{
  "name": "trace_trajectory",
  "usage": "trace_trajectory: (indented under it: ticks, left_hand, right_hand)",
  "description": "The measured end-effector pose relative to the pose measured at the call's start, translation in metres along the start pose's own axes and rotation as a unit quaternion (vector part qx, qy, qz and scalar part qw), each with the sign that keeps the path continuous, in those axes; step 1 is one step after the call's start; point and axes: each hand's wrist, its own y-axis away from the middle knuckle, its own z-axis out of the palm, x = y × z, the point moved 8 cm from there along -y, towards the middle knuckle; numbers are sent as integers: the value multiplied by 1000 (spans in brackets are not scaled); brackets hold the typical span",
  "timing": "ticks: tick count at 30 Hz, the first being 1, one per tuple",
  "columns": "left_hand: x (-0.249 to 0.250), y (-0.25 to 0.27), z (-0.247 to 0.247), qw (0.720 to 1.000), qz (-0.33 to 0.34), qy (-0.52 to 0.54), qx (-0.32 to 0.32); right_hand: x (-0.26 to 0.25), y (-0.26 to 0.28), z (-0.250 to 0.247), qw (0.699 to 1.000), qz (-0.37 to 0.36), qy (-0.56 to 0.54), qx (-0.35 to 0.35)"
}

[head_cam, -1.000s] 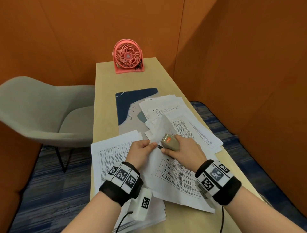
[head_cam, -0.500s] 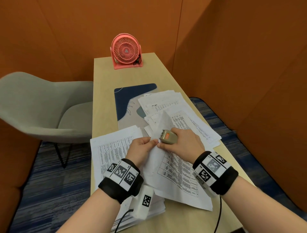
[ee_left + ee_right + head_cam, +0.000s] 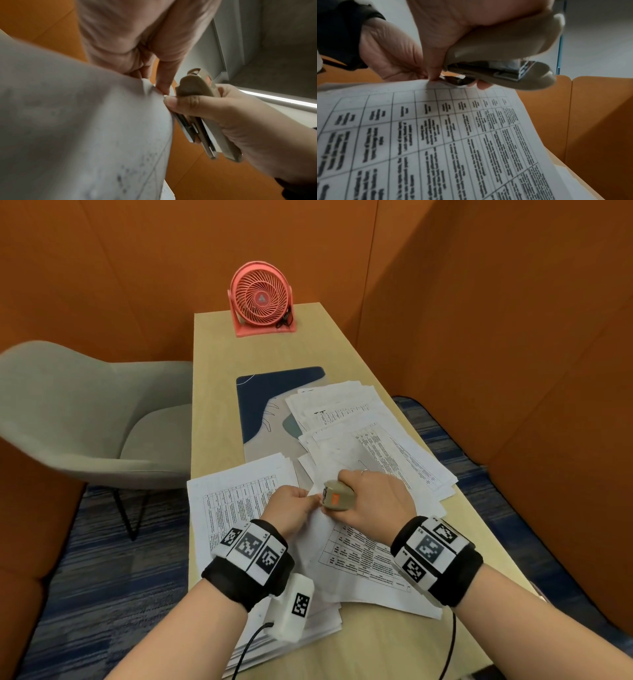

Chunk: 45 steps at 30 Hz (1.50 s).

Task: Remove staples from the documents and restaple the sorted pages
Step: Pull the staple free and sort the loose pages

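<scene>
My right hand (image 3: pixel 368 501) grips a beige stapler (image 3: pixel 337 495) (image 3: pixel 204 112) (image 3: pixel 501 59), its metal tip set against the top corner of a printed document (image 3: pixel 359 556) (image 3: pixel 453 135) with tables. My left hand (image 3: pixel 291 505) pinches that same corner (image 3: pixel 154 89) between thumb and fingers, lifting the sheet slightly off the desk. The staple itself is hidden under the fingers and the stapler's tip.
A second stack of table pages (image 3: pixel 236 501) lies at the left under my left wrist. More loose sheets (image 3: pixel 370 433) are fanned over a blue-grey desk mat (image 3: pixel 260 405). A pink fan (image 3: pixel 261 299) stands at the far end, a grey chair (image 3: pixel 85 419) at left.
The raised page flap has come down flat. Both hands have closed in on the document's corner, and the stapler has turned so its tip meets the paper.
</scene>
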Motion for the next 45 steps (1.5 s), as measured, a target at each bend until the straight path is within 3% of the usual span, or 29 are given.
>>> trace_trajectory:
  ticks: [5,9,13,18,22,26,31,39,42,45]
  left_hand:
    - [-2,3,0,999,-13,33,-3]
    - [5,12,2,992,-11,113,-52]
    - [7,18,3,994,12,92,-55]
    - [16,24,4,995,35,79,-47]
    - [15,30,18,998,39,-15,-38]
    - [12,28,13,999,36,34,-11]
    - [20,25,0,997,46,43,-32]
    - [17,20,-3,998,51,41,-15]
    - [13,17,-9,998,50,28,0]
    - [1,14,-18,999,43,-7,24]
  right_hand:
    - [-1,2,-2,1000,-11,-2,24]
    - [27,-1,11,980,121,-153,-31]
    - [39,-3,22,948,174,-262,-46]
    - [36,-5,18,947,170,-269,-50]
    - [22,-10,5,952,146,-268,-24]
    - [8,-13,-1,967,99,-230,-48]
    - [36,-6,1,891,183,-416,-13]
    - [53,-3,18,912,192,-360,-35]
    - [67,-2,33,939,193,-279,-58]
    - [102,6,67,945,253,-177,-104]
